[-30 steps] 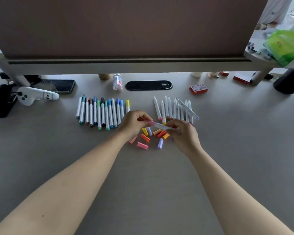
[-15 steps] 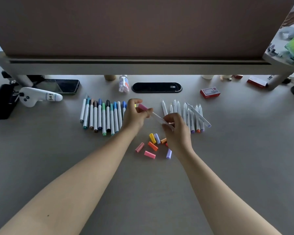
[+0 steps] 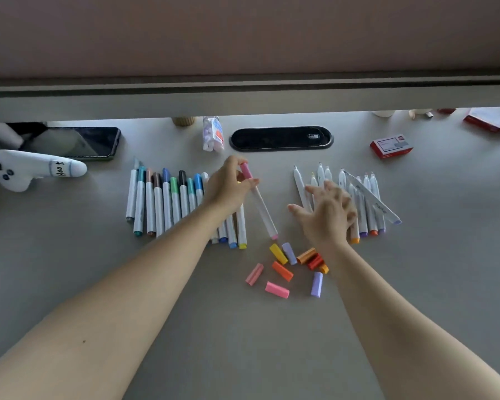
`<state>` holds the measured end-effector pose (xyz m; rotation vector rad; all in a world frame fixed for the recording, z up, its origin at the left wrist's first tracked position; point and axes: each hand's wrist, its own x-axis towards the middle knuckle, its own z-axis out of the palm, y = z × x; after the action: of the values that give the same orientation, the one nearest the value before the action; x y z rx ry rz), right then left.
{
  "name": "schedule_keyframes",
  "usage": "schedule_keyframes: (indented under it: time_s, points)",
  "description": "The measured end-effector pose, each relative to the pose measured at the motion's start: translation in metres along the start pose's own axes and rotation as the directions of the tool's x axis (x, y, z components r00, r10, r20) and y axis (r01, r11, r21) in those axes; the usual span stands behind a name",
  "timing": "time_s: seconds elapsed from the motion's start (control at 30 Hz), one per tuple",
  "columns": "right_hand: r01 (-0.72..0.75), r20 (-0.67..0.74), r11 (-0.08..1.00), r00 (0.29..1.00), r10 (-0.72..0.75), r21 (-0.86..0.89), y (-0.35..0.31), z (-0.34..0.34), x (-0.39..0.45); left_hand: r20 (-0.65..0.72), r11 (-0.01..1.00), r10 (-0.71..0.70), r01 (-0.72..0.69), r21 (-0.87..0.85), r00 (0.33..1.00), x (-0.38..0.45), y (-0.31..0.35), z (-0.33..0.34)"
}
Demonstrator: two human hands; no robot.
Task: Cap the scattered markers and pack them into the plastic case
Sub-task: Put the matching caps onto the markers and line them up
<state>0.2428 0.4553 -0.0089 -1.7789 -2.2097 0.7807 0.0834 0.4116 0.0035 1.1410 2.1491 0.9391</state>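
Observation:
My left hand point(image 3: 228, 187) pinches a white marker with a pink cap point(image 3: 259, 201) near its capped end, just right of a row of several capped markers point(image 3: 168, 202). My right hand point(image 3: 326, 213) hovers with spread fingers and holds nothing, over the near ends of a row of several uncapped white markers point(image 3: 365, 206). Several loose caps point(image 3: 289, 268) in pink, orange, yellow, lilac and red lie scattered on the grey desk below the hands. The plastic case is not visible.
A phone point(image 3: 81, 144) and a white controller point(image 3: 35, 168) lie at the left. A small bottle point(image 3: 212, 134), a black oval cable port point(image 3: 280, 138) and a red box point(image 3: 391, 145) sit along the back under the partition shelf point(image 3: 243, 93).
My right hand has let go of the pink-capped marker and moved right over the uncapped row. My left hand has carried that marker toward the capped row, one end lowered to the desk.

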Motion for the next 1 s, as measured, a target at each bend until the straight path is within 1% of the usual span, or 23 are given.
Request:
schedule_keyframes:
  time_s: [0.07, 0.13, 0.23, 0.3, 0.37, 0.43, 0.5, 0.53, 0.67, 0.8, 0.9, 1.0]
  points:
    - [-0.013, -0.017, 0.999, 1.000, 0.012, -0.036, -0.002, 0.004, 0.003, -0.015, 0.990, 0.027, -0.025, 0.136, 1.000, 0.004, -0.008, 0.004]
    - [-0.022, -0.050, 0.999, 0.999, 0.021, -0.032, -0.005, 0.007, 0.005, -0.037, 0.959, 0.059, -0.046, 0.279, 0.998, 0.005, -0.014, 0.007]
    - [-0.008, -0.084, 1.000, 0.996, 0.007, -0.002, -0.006, 0.010, 0.006, -0.049, 0.926, 0.118, -0.092, 0.366, 0.992, 0.002, -0.016, 0.009]
    - [-0.004, -0.091, 0.999, 0.996, 0.007, 0.038, -0.007, 0.009, 0.004, -0.045, 0.916, 0.145, -0.117, 0.385, 0.988, 0.000, -0.015, 0.009]
    - [-0.009, -0.093, 0.992, 0.995, 0.021, 0.123, -0.008, 0.004, 0.001, -0.032, 0.913, 0.153, -0.129, 0.388, 0.988, -0.003, -0.014, 0.007]
    - [-0.008, -0.079, 0.969, 0.997, 0.028, 0.246, -0.009, -0.003, -0.004, -0.017, 0.919, 0.160, -0.143, 0.367, 0.987, -0.009, -0.012, 0.004]
    - [-0.016, -0.026, 0.908, 0.999, 0.029, 0.418, -0.010, -0.012, -0.013, 0.003, 0.932, 0.172, -0.164, 0.322, 0.985, -0.021, -0.009, 0.000]
    - [-0.020, 0.002, 0.882, 1.000, 0.022, 0.471, -0.009, -0.015, -0.019, 0.014, 0.938, 0.179, -0.175, 0.299, 0.984, -0.029, -0.008, -0.002]
    - [-0.010, 0.038, 0.844, 0.999, -0.013, 0.536, 0.000, -0.022, -0.040, 0.060, 0.948, 0.181, -0.191, 0.253, 0.982, -0.070, -0.014, -0.004]
    - [-0.015, 0.067, 0.822, 0.997, -0.029, 0.570, 0.008, -0.025, -0.057, 0.164, 0.946, 0.184, -0.220, 0.237, 0.969, -0.110, -0.020, 0.000]
    - [-0.052, 0.108, 0.789, 0.994, -0.019, 0.612, 0.012, -0.026, -0.067, 0.199, 0.919, 0.228, -0.278, 0.278, 0.953, -0.130, -0.020, 0.007]
    - [-0.072, 0.127, 0.766, 0.992, -0.012, 0.639, 0.017, -0.028, -0.075, 0.242, 0.864, 0.268, -0.344, 0.367, 0.932, -0.140, -0.019, 0.015]
